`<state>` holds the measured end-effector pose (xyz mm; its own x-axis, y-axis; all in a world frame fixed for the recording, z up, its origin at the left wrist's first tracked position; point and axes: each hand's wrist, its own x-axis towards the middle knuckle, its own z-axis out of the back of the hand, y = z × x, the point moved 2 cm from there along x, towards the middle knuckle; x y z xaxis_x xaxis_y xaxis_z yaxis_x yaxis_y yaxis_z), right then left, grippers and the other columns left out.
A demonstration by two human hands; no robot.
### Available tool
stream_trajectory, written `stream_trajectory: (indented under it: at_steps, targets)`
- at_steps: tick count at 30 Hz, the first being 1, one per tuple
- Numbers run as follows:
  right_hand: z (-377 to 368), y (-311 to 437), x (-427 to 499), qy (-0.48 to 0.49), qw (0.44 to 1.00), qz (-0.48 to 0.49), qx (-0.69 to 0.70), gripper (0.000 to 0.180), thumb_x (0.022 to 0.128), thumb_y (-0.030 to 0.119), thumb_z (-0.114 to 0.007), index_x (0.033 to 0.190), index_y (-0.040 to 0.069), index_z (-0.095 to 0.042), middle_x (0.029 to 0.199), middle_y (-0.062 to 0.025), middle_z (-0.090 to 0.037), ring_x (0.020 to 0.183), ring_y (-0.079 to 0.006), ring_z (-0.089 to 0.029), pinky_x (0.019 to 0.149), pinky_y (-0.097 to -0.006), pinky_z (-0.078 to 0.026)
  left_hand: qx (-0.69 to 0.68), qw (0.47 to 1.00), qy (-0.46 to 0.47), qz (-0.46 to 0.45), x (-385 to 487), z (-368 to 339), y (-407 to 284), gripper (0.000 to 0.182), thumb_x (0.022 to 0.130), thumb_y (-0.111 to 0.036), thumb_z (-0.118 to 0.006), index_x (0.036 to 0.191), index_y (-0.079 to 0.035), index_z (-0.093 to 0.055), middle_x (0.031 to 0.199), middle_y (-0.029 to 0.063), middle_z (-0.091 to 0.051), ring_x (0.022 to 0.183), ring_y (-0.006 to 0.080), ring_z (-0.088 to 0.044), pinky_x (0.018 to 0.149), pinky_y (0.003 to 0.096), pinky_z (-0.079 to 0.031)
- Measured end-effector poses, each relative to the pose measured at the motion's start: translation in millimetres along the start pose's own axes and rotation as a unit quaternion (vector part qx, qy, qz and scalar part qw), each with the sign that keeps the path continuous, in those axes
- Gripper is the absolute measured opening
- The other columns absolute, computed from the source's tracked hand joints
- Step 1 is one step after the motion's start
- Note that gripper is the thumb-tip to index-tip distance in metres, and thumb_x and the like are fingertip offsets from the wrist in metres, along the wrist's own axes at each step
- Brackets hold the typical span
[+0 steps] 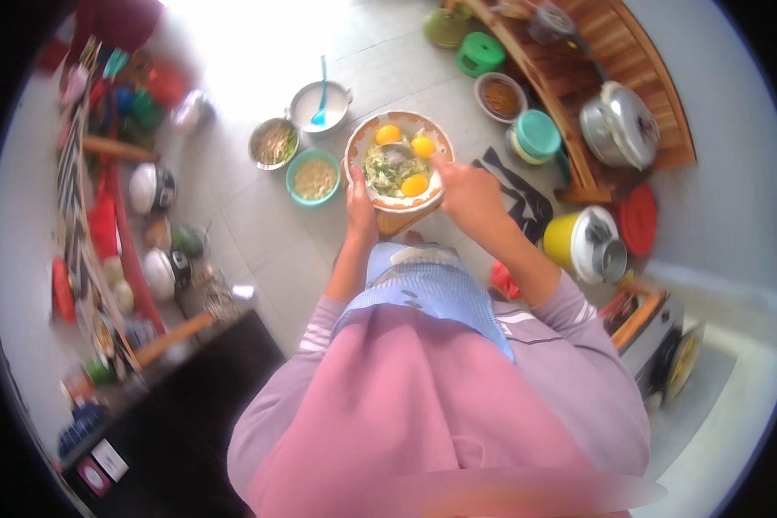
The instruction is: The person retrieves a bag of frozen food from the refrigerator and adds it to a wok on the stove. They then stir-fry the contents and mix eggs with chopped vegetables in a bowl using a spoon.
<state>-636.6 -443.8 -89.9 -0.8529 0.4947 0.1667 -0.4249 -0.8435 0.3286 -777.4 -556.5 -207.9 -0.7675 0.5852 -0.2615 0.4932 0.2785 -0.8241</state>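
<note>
A white bowl with an orange-brown patterned rim [398, 206] is before me, above a wooden board or stool [398, 223]. Inside it lie several whole egg yolks, one of them a yolk [415, 186] at the near side, over shredded pale and green vegetables [382, 171]. My left hand [360, 210] grips the bowl's left side, thumb near the rim. At the right rim, my right hand [472, 194] is closed around what looks like the handle of a metal spoon [398, 154]; its head sits among the vegetables, and the handle is mostly hidden by my fingers.
Left of the bowl on the tiled floor stand a turquoise bowl [296, 194], a metal bowl of chopped greens [254, 155] and a pot of white liquid [346, 107] with a blue spoon [322, 97]. To the right are a brown-filled bowl [481, 90], turquoise container [539, 134] and yellow bucket [560, 236].
</note>
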Motion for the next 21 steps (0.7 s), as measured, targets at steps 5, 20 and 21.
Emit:
stream_trajectory:
  at_steps: [5, 20, 21]
  targets:
    - [14, 26, 2, -0.026, 0.997, -0.038, -0.057, 0.033, 0.083, 0.005, -0.049, 0.115, 0.006, -0.058, 0.078, -0.0166, -0.067, 0.076, -0.0347, -0.067, 0.064, -0.0458, -0.052, 0.073, 0.991, 0.085, 0.067, 24, -11, -50, 0.062, 0.102, -0.048, -0.037, 0.139, 0.002, -0.036, 0.129, 0.0166, -0.052, 0.113, 0.0236, -0.058, 0.091, 0.0334, -0.051]
    - [-23, 87, -47, -0.089, 0.925, -0.369, 0.008, 0.033, 0.081, 0.006, -0.056, 0.113, 0.013, -0.058, 0.079, -0.0185, -0.066, 0.075, -0.0376, -0.065, 0.064, -0.0487, -0.05, 0.27, 0.885, 0.313, 0.213, 19, -27, -66, 0.062, 0.101, -0.048, -0.038, 0.138, 0.002, -0.042, 0.122, 0.0183, -0.056, 0.1, 0.0226, -0.062, 0.077, 0.0324, -0.053]
    - [-26, 88, -56, -0.134, 0.905, -0.404, 0.015, 0.031, 0.081, 0.007, -0.056, 0.112, 0.014, -0.059, 0.079, -0.0178, -0.066, 0.076, -0.0373, -0.065, 0.064, -0.0486, -0.05, 0.279, 0.881, 0.312, 0.222, 18, -28, -60, 0.062, 0.101, -0.048, -0.039, 0.137, 0.003, -0.042, 0.121, 0.0185, -0.057, 0.099, 0.0227, -0.062, 0.077, 0.0321, -0.052]
